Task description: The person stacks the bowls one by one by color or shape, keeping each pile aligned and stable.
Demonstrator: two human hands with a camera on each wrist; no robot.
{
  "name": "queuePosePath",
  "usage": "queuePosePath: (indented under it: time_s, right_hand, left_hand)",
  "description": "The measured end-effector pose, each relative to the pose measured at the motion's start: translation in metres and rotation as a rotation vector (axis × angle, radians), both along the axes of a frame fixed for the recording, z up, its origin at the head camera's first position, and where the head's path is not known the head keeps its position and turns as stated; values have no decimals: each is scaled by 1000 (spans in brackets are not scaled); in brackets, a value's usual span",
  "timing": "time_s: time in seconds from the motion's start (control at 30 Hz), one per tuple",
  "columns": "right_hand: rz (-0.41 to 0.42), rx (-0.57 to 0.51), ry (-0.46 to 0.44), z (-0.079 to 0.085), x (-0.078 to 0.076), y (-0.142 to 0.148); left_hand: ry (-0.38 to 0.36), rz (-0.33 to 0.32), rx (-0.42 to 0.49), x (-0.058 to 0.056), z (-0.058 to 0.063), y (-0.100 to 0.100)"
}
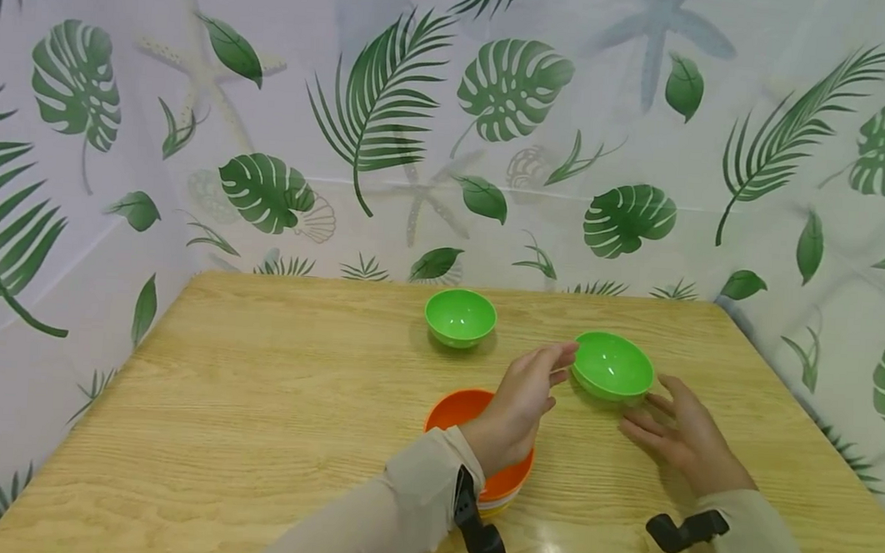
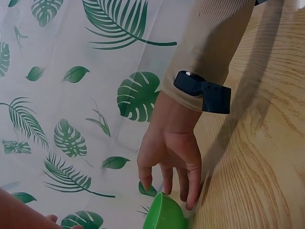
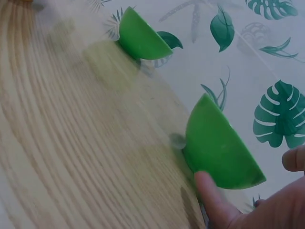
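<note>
While the nearer green bowl (image 1: 613, 366) rests on the wooden tabletop (image 1: 256, 400), tilted slightly toward the camera, both hands flank it: the left hand (image 1: 524, 395) has its fingertips at the bowl's left rim, though whether it pinches the rim or merely touches it cannot be told, and the right hand (image 1: 675, 428) lies relaxed, fingers extended, against the bowl's lower right side without closing on it. A second green bowl (image 1: 459, 317) stands apart, farther back on the tabletop, and an orange bowl (image 1: 472, 420) topping a short stack sits beneath the left wrist. Judged risks: a light, smooth bowl contacted only at its rim could tip or skate away across the tabletop if pressed unevenly; the left forearm, passing low over the stack, could knock the orange bowl.
</note>
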State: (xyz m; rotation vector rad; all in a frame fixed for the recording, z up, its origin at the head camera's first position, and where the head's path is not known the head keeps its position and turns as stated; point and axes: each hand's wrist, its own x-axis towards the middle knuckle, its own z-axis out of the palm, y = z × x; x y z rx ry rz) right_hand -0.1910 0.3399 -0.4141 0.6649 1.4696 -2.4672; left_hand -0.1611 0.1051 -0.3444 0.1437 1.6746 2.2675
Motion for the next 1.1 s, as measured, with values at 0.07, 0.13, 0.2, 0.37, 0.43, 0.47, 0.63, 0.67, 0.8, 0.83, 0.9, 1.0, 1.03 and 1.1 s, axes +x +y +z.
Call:
queuePosePath:
  time_s: [0.07,0.13,0.2,0.37,0.43,0.47,0.63,0.67,0.8,0.83,0.9,1.0,1.03,1.1]
  right_hand:
    - [31,23,29,-4,-3,-2]
    - [64,47,69,-8,-7,-5]
    - [79,74,108,-11,-9,-8]
    - [77,70,171,-12,-12,-12]
    - [70,51,179,-12,-12,-13]
    - [68,47,182,-12,-12,-13]
    - [55,44,192,-14,-11,-14]
    - [55,51,193,-14,-11,-14]
    - [51,61,196,-15,-9,-15]
    - [48,59,194,-15,-8,-15]
    - [44,50,194,-15,-7,-15]
    - [39,34,197,-13,-6,-16]
    - [37,28,198,-13,-5,-16]
    - [32,16,202,-10,-3,-16]
  left_hand:
    - [-8,6,-7,0,0,1]
    - [-12,4,-17,-1,-1,0]
    - [-18,3,-21,-1,-1,0]
    - [-18,0,-17,-1,-3,0]
    - [-17,-2,-18,-2,-3,0]
    - [-18,-3,-20,-2,-3,0]
    - [-22,-9,-31,-3,-4,-1]
    - [-23,-9,-33,-3,-5,0]
    - [-35,-13,-40,-4,-4,0]
    - [-39,-10,-44,-4,-4,1]
    - [-45,-8,-48,-5,-4,1]
    - [-54,1,-43,-6,-3,2]
    - [-55,1,-41,-7,-3,3]
    - [-56,3,-34,-7,-3,3]
